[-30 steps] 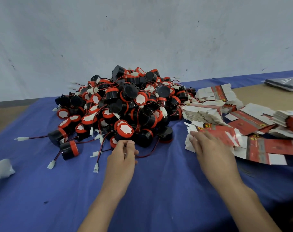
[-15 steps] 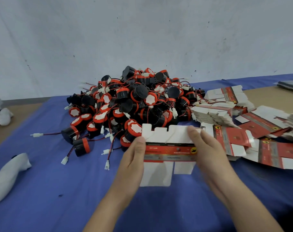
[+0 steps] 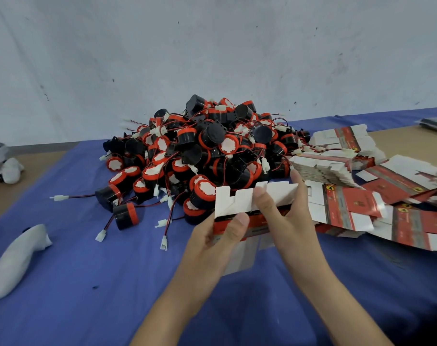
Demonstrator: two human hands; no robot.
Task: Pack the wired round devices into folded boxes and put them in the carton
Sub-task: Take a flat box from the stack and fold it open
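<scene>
A big heap of black and red round devices [image 3: 202,151] with red wires and white plugs lies on the blue cloth. In front of the heap both hands hold one flat red and white box blank [image 3: 235,203]. My left hand [image 3: 217,236] pinches its lower left edge with the thumb on the red band. My right hand [image 3: 285,211] grips its right side, thumb across the white flaps. A pile of flat box blanks [image 3: 347,203] spreads to the right. No carton is in view.
A white cloth bundle [image 3: 17,258] lies at the near left on the blue cloth [image 3: 112,283]. Another white bundle [image 3: 7,168] sits at the far left on the bare brown table. A dark flat packet [image 3: 434,123] rests at the far right. A pale wall stands behind.
My right hand took a flat box blank from the pile and brought it to the middle. My left hand left the devices and gripped the blank. Both hands now bend it up.
</scene>
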